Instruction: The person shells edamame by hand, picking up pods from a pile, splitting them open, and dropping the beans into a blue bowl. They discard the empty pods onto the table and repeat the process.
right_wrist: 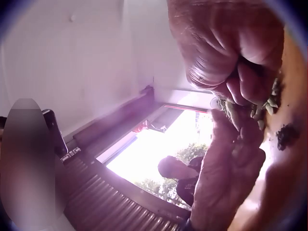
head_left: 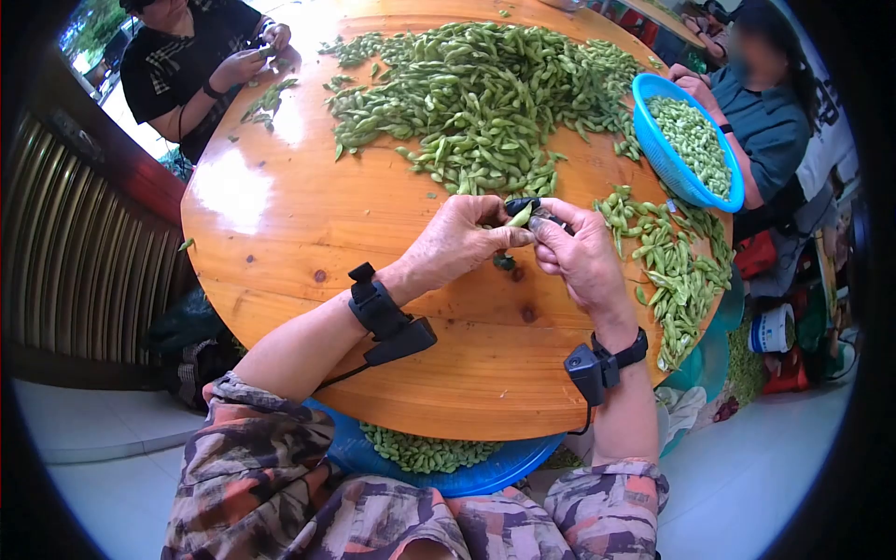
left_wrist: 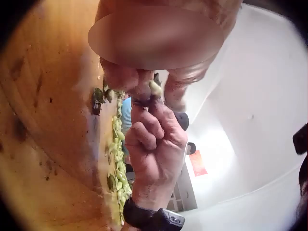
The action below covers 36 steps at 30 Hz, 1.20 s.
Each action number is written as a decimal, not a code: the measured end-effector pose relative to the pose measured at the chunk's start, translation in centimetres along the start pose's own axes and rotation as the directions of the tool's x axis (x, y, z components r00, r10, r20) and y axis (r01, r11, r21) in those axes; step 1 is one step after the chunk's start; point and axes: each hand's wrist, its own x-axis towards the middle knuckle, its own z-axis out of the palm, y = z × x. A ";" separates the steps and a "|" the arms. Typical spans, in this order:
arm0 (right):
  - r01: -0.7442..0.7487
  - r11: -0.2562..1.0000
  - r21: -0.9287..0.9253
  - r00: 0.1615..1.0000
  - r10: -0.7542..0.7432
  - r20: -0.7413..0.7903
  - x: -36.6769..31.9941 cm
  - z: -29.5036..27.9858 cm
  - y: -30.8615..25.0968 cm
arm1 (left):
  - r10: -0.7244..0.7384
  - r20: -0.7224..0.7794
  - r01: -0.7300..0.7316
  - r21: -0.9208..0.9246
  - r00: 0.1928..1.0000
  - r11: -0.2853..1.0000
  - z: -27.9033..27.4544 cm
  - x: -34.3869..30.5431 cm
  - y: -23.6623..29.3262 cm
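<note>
Over the near middle of the table, my two hands meet at a single green soybean pod (head_left: 521, 217). My left hand (head_left: 457, 238) pinches it from the left between thumb and fingers. From the other side the right hand (head_left: 583, 254) pinches the pod, its thumb lying near the pod's end. Black coverings (head_left: 523, 204) show around the fingertips. The left wrist view shows the pale pod tip (left_wrist: 155, 88) between the two hands. A small dark clump (head_left: 504, 262) lies on the wood just below them.
A large heap of soybean pods (head_left: 476, 93) covers the table's far middle, with more pods (head_left: 677, 271) along the right edge. Shelled beans fill a blue basket (head_left: 644, 140) at right and a blue basin (head_left: 523, 471) under the near edge. Two people (head_left: 173, 75) (head_left: 775, 112) sit across.
</note>
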 end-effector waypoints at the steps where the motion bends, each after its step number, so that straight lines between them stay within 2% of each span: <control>1: -0.003 1.000 0.000 1.000 0.003 0.003 0.0 0.2 0.1 | 0.024 -0.023 -0.022 0.111 0.999 0.994 -0.1 0.2 -0.3; 2: 0.012 0.995 -0.098 0.999 -0.016 -0.042 0.0 0.3 0.2 | 0.051 -0.044 -0.040 0.222 0.998 0.974 -0.2 0.2 -0.6; 3: 0.022 0.981 -0.194 0.996 -0.040 -0.084 0.0 0.4 0.3 | 0.049 -0.046 -0.038 0.221 0.998 0.974 -0.4 0.2 -0.5; 5: 0.006 0.981 -0.194 0.997 -0.022 -0.080 0.0 0.2 0.3 | -0.076 0.047 0.083 -0.170 0.996 0.982 -0.7 0.0 -0.2; 6: -0.009 0.981 -0.195 0.997 -0.006 -0.076 0.0 0.1 0.3 | -0.076 0.047 0.083 -0.171 0.996 0.982 -1.1 0.1 -0.2; 8: -0.013 0.987 -0.162 0.997 0.001 -0.075 0.0 0.2 0.3 | -0.158 0.193 0.218 -0.351 0.968 0.911 -2.0 0.3 -0.4; 10: -0.018 0.991 -0.129 0.997 0.009 -0.074 0.0 0.3 0.4 | -0.172 0.190 0.229 -0.339 0.967 0.912 -1.9 0.3 -0.2; 12: -0.002 0.956 -0.293 0.993 -0.034 -0.117 0.1 0.3 0.7 | -0.188 0.186 0.242 -0.328 0.964 0.913 -1.6 0.3 -0.4; 13: -0.003 0.956 -0.293 0.993 -0.033 -0.118 0.2 0.5 1.0 | -0.177 0.155 0.219 -0.324 0.972 0.920 -1.3 0.5 -0.7; 14: 0.145 0.821 -0.552 0.957 -0.258 -0.132 0.2 1.0 1.3 | -0.164 0.125 0.196 -0.319 0.979 0.927 -0.9 0.5 -0.9; 15: 0.243 0.595 -0.766 0.882 -0.465 -0.081 0.2 1.5 1.6 | -0.165 0.124 0.197 -0.321 0.978 0.926 -0.6 0.4 -0.8; 17: 0.227 0.606 -0.762 0.883 -0.459 -0.101 -0.2 2.7 1.4 | -0.162 0.038 0.163 -0.409 0.986 0.898 0.1 0.0 -0.3; 18: 0.294 0.516 -0.804 0.834 -0.549 -0.048 -0.1 2.9 1.7 | -0.163 0.037 0.164 -0.409 0.986 0.898 0.3 0.1 -0.5; 19: 0.352 0.418 -0.838 0.777 -0.629 0.012 0.0 3.1 2.1 | -0.152 0.023 0.140 -0.539 0.988 0.831 0.5 0.1 -0.8; 20: 0.345 0.406 -0.846 0.783 -0.622 0.021 0.0 3.3 2.6 | -0.143 0.006 0.112 -0.657 0.990 0.745 0.6 0.2 -1.1; 21: 0.345 0.407 -0.846 0.784 -0.621 0.020 0.0 3.5 2.6 | -0.144 0.006 0.112 -0.657 0.990 0.745 0.8 0.3 -1.3; 23: 0.384 0.323 -0.865 0.728 -0.682 0.068 -0.1 3.8 2.3 | -0.182 -0.031 0.098 -0.750 0.983 0.654 1.1 0.4 -1.6; 24: 0.383 0.324 -0.865 0.728 -0.682 0.067 -0.1 3.6 1.9 | -0.183 -0.030 0.099 -0.750 0.983 0.654 1.2 0.3 -1.4; 26: 0.364 0.463 -0.808 0.787 -0.616 0.001 -0.1 2.8 1.2 | -0.189 -0.030 0.111 -0.719 0.981 0.687 1.4 0.1 -0.8; 27: 0.364 0.463 -0.808 0.787 -0.616 0.001 -0.1 2.6 1.0 | -0.189 -0.029 0.111 -0.719 0.982 0.687 1.1 0.2 -1.1; 29: 0.181 0.844 -0.504 0.927 -0.318 -0.200 -0.1 2.0 0.6 | -0.056 0.143 0.142 -0.712 0.988 0.687 0.4 0.2 -1.8; 30: 0.107 0.879 -0.464 0.945 -0.235 -0.227 -0.1 1.2 0.5 | -0.055 0.144 0.142 -0.711 0.988 0.689 0.5 0.2 -1.6; 31: 0.109 0.879 -0.465 0.944 -0.238 -0.228 -0.1 0.2 0.1 | -0.071 0.124 0.137 -0.692 0.990 0.708 0.6 0.1 -1.3; 33: 0.040 0.930 -0.366 0.928 -0.169 -0.330 0.0 -1.7 -0.6 | -0.084 0.103 0.132 -0.674 0.991 0.727 0.9 -0.5 -0.1; 34: 0.042 0.929 -0.367 0.928 -0.172 -0.329 0.2 -2.6 -0.7 | -0.143 0.110 0.180 -0.589 0.984 0.787 1.2 -1.3 0.8; 35: 0.068 0.692 -0.718 0.854 -0.413 -0.317 0.5 -3.6 -0.5 | -0.203 0.109 0.230 -0.497 0.973 0.837 1.4 -2.1 1.2; 36: 0.023 0.336 -0.941 0.762 -0.615 -0.202 0.7 -4.4 -0.4 | -0.130 0.231 0.214 -0.386 0.964 0.897 1.5 -3.1 0.8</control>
